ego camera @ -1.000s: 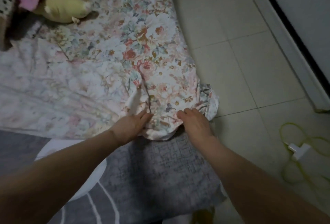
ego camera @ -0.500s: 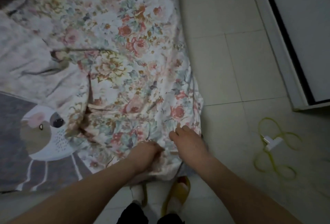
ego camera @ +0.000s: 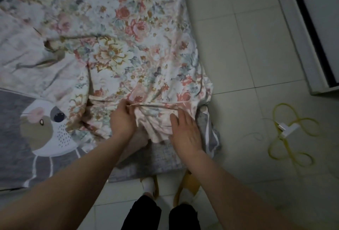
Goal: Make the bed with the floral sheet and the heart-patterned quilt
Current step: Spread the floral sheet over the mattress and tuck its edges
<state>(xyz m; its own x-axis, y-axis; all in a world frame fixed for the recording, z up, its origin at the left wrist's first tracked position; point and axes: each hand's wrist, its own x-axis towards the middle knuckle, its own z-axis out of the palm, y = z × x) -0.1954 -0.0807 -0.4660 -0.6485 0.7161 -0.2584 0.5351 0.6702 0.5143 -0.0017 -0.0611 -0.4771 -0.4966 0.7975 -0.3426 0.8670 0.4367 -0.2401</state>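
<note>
Floral sheet (ego camera: 128, 50) corner lies bunched on the grey cover (ego camera: 161, 158). Your left hand (ego camera: 122, 122) pinches its hem; your right hand (ego camera: 185, 132) presses it flat, fingers straight.

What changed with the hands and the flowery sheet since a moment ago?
The left hand now pinches the hem of the sheet, with the corner bunched into folds; the right hand has flattened on that bunch. The cable on the floor stayed put, and the grey cover still shows.
</note>
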